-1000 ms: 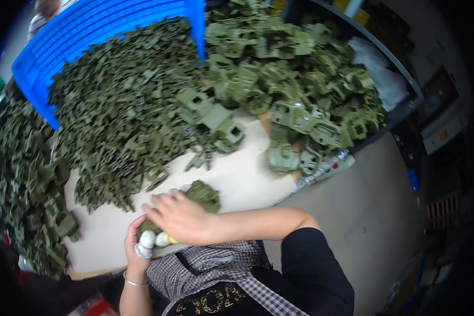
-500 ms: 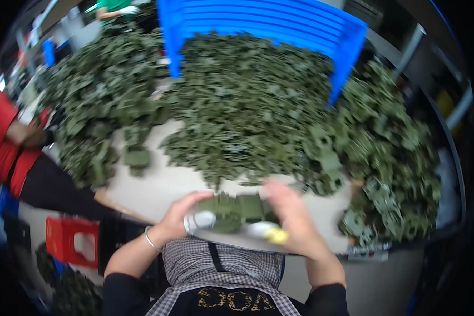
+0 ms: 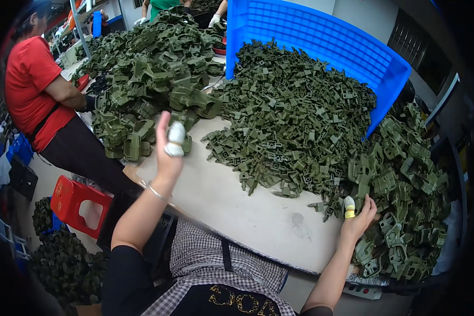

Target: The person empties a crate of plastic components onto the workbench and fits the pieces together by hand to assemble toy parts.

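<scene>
My left hand (image 3: pixel 169 152) is raised at the edge of the left heap of green plastic vehicle-shaped parts (image 3: pixel 142 100). Its fingers point up and away, stretched out, and the thumb is wrapped in white. One green part lies just behind it; whether they touch is unclear. At the right, my right hand (image 3: pixel 357 221) has its thumb, wrapped in white and yellow, and fingers on either side of the end of a green plastic part (image 3: pixel 361 181). That part lies at the edge of the right heap (image 3: pixel 405 195).
Small green plastic pieces (image 3: pixel 289 121) spill from a blue crate (image 3: pixel 321 37) onto the pale tabletop (image 3: pixel 247 216). A person in a red shirt (image 3: pixel 34 89) stands at the left, near a red stool (image 3: pixel 79 205). Another person's gloved hand (image 3: pixel 214 20) shows at the far end.
My hands have parted from the green part held between them at the table's front edge. The left moved up and left to the left heap, the right moved right. The view has shifted.
</scene>
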The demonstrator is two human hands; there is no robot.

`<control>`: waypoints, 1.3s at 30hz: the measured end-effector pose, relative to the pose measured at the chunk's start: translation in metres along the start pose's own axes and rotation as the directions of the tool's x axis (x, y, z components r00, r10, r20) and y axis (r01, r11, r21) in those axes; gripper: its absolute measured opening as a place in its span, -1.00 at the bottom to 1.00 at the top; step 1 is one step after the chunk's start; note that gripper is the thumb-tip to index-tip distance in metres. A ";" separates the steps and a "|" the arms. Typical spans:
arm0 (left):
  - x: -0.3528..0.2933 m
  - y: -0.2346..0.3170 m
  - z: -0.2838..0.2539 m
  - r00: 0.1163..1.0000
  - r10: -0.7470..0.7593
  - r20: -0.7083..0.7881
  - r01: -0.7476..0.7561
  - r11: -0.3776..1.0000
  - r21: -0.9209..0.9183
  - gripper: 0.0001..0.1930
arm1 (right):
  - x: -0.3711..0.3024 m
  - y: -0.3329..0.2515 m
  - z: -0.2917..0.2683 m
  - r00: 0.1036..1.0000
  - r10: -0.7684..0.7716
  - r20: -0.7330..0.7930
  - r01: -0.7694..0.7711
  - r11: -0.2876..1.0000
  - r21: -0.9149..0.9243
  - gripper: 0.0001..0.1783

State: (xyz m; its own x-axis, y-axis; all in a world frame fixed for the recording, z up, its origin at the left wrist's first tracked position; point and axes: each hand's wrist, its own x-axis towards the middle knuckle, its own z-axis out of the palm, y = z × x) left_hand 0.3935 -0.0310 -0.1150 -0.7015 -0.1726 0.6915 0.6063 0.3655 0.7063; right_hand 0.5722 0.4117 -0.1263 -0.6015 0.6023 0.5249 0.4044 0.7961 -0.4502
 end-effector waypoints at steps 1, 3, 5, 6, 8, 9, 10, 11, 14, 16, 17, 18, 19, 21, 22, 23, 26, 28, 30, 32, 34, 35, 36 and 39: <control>-0.015 0.015 0.009 0.996 -0.053 0.072 0.062 0.988 -0.143 -0.38 | -0.004 0.003 -0.009 0.997 -0.073 -0.036 0.077 0.989 0.125 -0.38; -0.044 0.056 0.016 0.960 -0.117 0.253 0.200 0.921 -0.334 -0.36 | -0.016 0.001 -0.023 0.998 -0.068 -0.014 0.066 0.882 0.466 -0.54; -0.073 0.089 0.024 0.879 -0.159 0.449 0.370 0.821 -0.434 -0.30 | -0.050 -0.005 -0.024 0.930 0.163 0.329 -0.347 0.098 0.933 -0.63; -0.089 0.101 0.029 0.827 -0.182 0.531 0.462 0.759 -0.459 -0.22 | -0.066 -0.024 -0.032 0.889 -0.092 0.449 -0.454 -0.037 0.890 -0.63; -0.123 0.104 0.056 0.704 -0.192 0.683 0.709 0.228 -0.667 -0.35 | -0.101 -0.051 -0.020 0.672 -0.343 0.656 -0.731 -0.449 0.514 -0.59; -0.128 0.115 0.069 0.657 -0.164 0.736 0.754 0.109 -0.648 -0.35 | -0.123 -0.056 -0.012 0.629 -0.349 0.695 -0.766 -0.433 0.475 -0.60; -0.133 0.124 0.078 0.608 -0.130 0.783 0.789 -0.006 -0.614 -0.36 | -0.142 -0.062 -0.006 0.536 -0.287 0.794 -0.822 -0.389 0.415 -0.59; -0.142 0.121 0.081 0.585 -0.232 0.777 0.789 -0.058 -0.612 -0.39 | -0.150 -0.069 -0.005 0.504 -0.269 0.821 -0.846 -0.345 0.406 -0.61; -0.145 0.123 0.077 0.480 -0.414 0.773 0.856 0.030 -0.516 -0.28 | -0.135 -0.065 -0.015 0.518 -0.217 0.827 -0.852 -0.047 0.522 -0.60; -0.158 0.122 0.069 0.482 -0.470 0.740 0.854 0.061 -0.517 -0.35 | -0.116 -0.075 -0.028 0.619 -0.191 0.762 -0.769 0.047 0.637 -0.53; -0.154 0.129 0.066 0.490 -0.421 0.763 0.870 0.183 -0.458 -0.43 | -0.106 -0.091 -0.038 0.709 -0.178 0.682 -0.668 0.141 0.731 -0.50; -0.152 0.138 0.064 0.497 -0.371 0.784 0.863 0.309 -0.401 -0.50 | -0.098 -0.105 -0.044 0.786 -0.183 0.591 -0.549 0.234 0.802 -0.45; -0.153 0.149 0.066 0.576 -0.312 0.755 0.782 0.477 -0.400 -0.45 | -0.092 -0.116 -0.047 0.824 -0.323 0.466 -0.299 0.451 0.841 -0.42; -0.157 0.153 0.068 0.658 -0.200 0.726 0.638 0.660 -0.396 -0.40 | -0.097 -0.125 -0.046 0.828 -0.445 0.342 -0.010 0.597 0.802 -0.39; -0.153 0.158 0.066 0.615 -0.237 0.752 0.692 0.620 -0.371 -0.38 | -0.096 -0.122 -0.045 0.836 -0.433 0.337 -0.007 0.606 0.795 -0.39; -0.151 0.158 0.066 0.610 -0.224 0.760 0.693 0.615 -0.375 -0.38 | -0.094 -0.120 -0.044 0.827 -0.446 0.343 -0.017 0.590 0.807 -0.39; -0.153 0.156 0.065 0.668 -0.106 0.737 0.522 0.772 -0.362 -0.39 | -0.089 -0.116 -0.052 0.829 -0.470 0.302 0.044 0.594 0.803 -0.40; -0.156 0.157 0.062 0.675 -0.077 0.734 0.496 0.784 -0.374 -0.40 | -0.085 -0.116 -0.065 0.804 -0.486 0.343 0.043 0.622 0.782 -0.41; -0.158 0.156 0.062 0.679 -0.067 0.731 0.473 0.802 -0.365 -0.41 | -0.082 -0.113 -0.067 0.797 -0.495 0.345 0.055 0.629 0.775 -0.40; -0.159 0.156 0.063 0.710 -0.073 0.700 0.476 0.783 -0.401 -0.42 | -0.079 -0.111 -0.066 0.763 -0.514 0.392 0.076 0.673 0.735 -0.41; -0.170 0.122 0.048 0.692 -0.330 0.642 0.627 0.716 -0.308 -0.49 | -0.070 -0.106 -0.068 0.814 -0.495 0.303 0.294 0.802 0.520 -0.43; -0.167 0.106 0.038 0.685 -0.449 0.573 0.700 0.623 -0.348 -0.51 | -0.053 -0.086 -0.070 0.939 -0.277 0.206 0.139 0.849 0.510 -0.44; -0.141 0.097 0.028 0.665 -0.576 0.475 0.742 0.441 -0.505 -0.50 | -0.034 -0.055 -0.073 0.996 -0.016 0.089 -0.032 0.859 0.510 -0.44; -0.125 0.091 -0.004 0.529 -0.612 0.588 0.836 0.255 -0.486 -0.31 | -0.014 -0.017 -0.059 0.938 -0.260 0.230 0.283 0.956 -0.075 -0.36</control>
State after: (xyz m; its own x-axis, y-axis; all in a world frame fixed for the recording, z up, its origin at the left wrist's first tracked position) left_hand 0.5377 0.0199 -0.1362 -0.9624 0.2226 -0.1555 -0.2492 -0.4959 0.8319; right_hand 0.6146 0.3931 -0.0837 -0.8274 0.3447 0.4434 0.2681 0.9362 -0.2274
